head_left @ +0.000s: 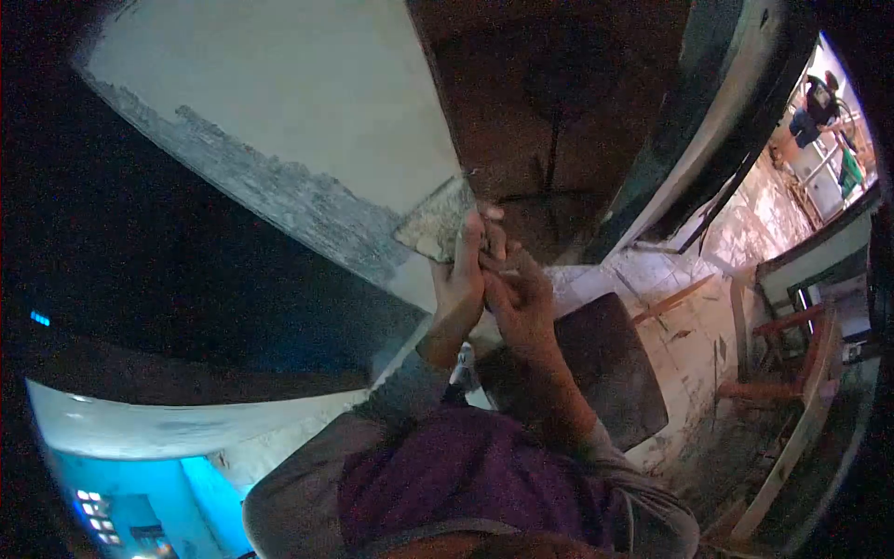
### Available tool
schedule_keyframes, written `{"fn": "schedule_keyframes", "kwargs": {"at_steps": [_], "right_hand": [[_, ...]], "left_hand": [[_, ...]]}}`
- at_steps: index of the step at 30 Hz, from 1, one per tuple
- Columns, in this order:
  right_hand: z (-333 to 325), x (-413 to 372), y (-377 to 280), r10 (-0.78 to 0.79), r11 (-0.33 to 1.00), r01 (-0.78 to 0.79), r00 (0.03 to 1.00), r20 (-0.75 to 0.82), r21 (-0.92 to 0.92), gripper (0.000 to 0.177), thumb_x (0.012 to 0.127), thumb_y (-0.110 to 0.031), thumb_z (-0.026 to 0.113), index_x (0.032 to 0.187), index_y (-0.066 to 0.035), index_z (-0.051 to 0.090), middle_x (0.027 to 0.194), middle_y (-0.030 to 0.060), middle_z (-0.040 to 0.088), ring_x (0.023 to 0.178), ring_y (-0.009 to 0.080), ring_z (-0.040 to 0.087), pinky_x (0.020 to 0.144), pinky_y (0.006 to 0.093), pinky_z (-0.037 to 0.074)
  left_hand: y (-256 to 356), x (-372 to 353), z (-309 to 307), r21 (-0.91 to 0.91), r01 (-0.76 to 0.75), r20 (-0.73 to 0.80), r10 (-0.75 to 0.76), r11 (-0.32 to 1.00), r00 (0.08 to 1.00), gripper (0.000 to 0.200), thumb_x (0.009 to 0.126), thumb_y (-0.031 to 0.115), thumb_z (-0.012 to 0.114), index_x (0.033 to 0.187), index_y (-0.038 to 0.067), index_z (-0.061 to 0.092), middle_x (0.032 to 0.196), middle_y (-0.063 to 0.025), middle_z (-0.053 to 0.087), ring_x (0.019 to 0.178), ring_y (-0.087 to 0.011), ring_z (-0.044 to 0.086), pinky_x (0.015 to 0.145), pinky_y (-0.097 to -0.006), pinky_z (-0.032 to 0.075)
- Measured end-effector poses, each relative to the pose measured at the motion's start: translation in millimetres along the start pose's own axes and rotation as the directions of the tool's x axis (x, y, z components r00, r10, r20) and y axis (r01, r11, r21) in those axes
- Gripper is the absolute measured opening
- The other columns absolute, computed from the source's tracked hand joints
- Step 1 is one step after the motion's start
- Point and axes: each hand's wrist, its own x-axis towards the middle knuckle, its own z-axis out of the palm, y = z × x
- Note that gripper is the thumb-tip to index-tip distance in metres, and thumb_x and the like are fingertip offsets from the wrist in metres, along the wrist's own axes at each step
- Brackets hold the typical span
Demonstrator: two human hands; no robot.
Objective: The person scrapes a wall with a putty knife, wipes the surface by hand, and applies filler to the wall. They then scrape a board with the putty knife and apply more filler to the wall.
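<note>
Both of my hands come together at the middle of the view. My left hand [460,284] is closed round the near end of a flat scraper [436,224], its thumb lying along it. The blade is wide, straight-edged and smeared with pale material. Fingers of my right hand [521,298] are bent against my left hand and the scraper's near end; what they grip, if anything, is hidden. The blade lies over the corner of a pale wall surface [279,93], beside a rough grey strip [270,191] along its lower edge.
A dark seat [610,373] stands below right of my hands, with a wooden chair [792,373] farther right. Through the opening at upper right, a person [817,107] is outside. A dark brown panel [559,93] borders the wall. A blue room shows at lower left.
</note>
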Motion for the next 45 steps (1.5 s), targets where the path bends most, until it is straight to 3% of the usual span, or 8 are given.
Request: {"fn": "schedule_keyframes", "kwargs": {"at_steps": [4,10,26,28,33,40,43,45], "right_hand": [[-5,-14,1,0.227,0.974,-0.228,0.974,-0.008,-0.022,0.032,0.089,-0.006,0.06,0.12,0.001,0.054,0.105,0.0122,0.065,0.099,0.0188,0.061,0.088,0.032,0.049],[0,0,4,-0.01,0.999,0.01,1.0,-0.003,0.053,0.03,0.089,-0.007,0.061,0.117,0.001,0.055,0.107,0.0141,0.064,0.096,0.0168,0.062,0.081,0.0308,0.051],[-6,12,-1,-0.03,0.996,0.02,0.994,0.108,0.089,0.027,0.09,-0.008,0.06,0.116,-0.001,0.055,0.124,0.0126,0.055,0.104,0.0182,0.058,0.081,0.0303,0.051],[-5,-3,10,0.207,0.962,-0.218,0.975,0.079,0.166,0.029,0.09,-0.009,0.061,0.117,0.0,0.055,0.124,0.0128,0.056,0.106,0.0178,0.057,0.084,0.0303,0.05],[2,18,-30,-0.161,0.986,0.155,0.979,0.125,0.061,0.027,0.091,-0.008,0.058,0.117,0.0,0.055,0.129,0.016,0.052,0.107,0.0186,0.058,0.083,0.0298,0.051],[8,9,-47,0.3,0.937,-0.299,0.954,0.022,0.181,0.019,0.09,-0.003,0.057,0.109,-0.001,0.057,0.12,0.0122,0.059,0.107,0.0173,0.057,0.094,0.0325,0.044],[-2,37,-64,-0.242,0.97,0.24,0.967,0.077,0.029,0.016,0.091,-0.009,0.061,0.106,-0.002,0.06,0.095,0.0042,0.06,0.086,0.0097,0.056,0.073,0.0246,0.046],[-2,19,-46,-0.073,0.994,0.068,0.996,0.049,0.088,0.016,0.09,-0.006,0.06,0.105,-0.001,0.06,0.102,0.0081,0.061,0.096,0.0135,0.056,0.083,0.0282,0.045]], "left_hand": [[-15,-7,-5,-0.008,0.081,-0.093,-0.081,0.997,0.992,0.03,0.099,0.034,0.05,0.102,0.005,0.057,0.077,-0.001,0.053,0.071,-0.01,0.054,0.068,-0.0271,0.049],[9,0,4,0.014,-0.004,-0.028,0.005,1.0,1.0,0.03,0.099,0.034,0.048,0.104,0.005,0.056,0.075,-0.0011,0.053,0.071,-0.0092,0.055,0.066,-0.0278,0.049],[9,8,5,-0.073,0.033,-0.044,-0.036,0.997,0.998,0.032,0.099,0.034,0.047,0.103,0.004,0.056,0.076,-0.0004,0.051,0.068,-0.0079,0.05,0.07,-0.0288,0.051],[-14,5,-8,0.028,-0.029,0.022,0.029,0.999,0.999,0.035,0.099,0.038,0.046,0.1,0.005,0.056,0.076,-0.0004,0.053,0.071,-0.0098,0.053,0.068,-0.0286,0.05],[42,15,23,-0.071,-0.008,-0.072,0.003,0.997,0.997,0.036,0.1,0.04,0.044,0.099,0.006,0.057,0.075,0.0,0.052,0.068,-0.0076,0.051,0.064,-0.0248,0.045],[19,16,2,0.127,-0.131,0.029,0.129,0.983,0.991,0.034,0.102,0.034,0.041,0.109,0.005,0.055,0.078,-0.0012,0.049,0.069,-0.0073,0.047,0.061,-0.0209,0.044],[39,20,27,0.078,-0.14,-0.001,0.141,0.987,0.99,0.034,0.101,0.035,0.041,0.109,0.005,0.054,0.078,-0.001,0.048,0.07,-0.0085,0.047,0.065,-0.0243,0.046],[31,15,24,0.048,-0.08,-0.003,0.08,0.996,0.997,0.034,0.102,0.035,0.04,0.107,0.005,0.054,0.078,-0.001,0.048,0.07,-0.0089,0.048,0.067,-0.0251,0.047]]}}
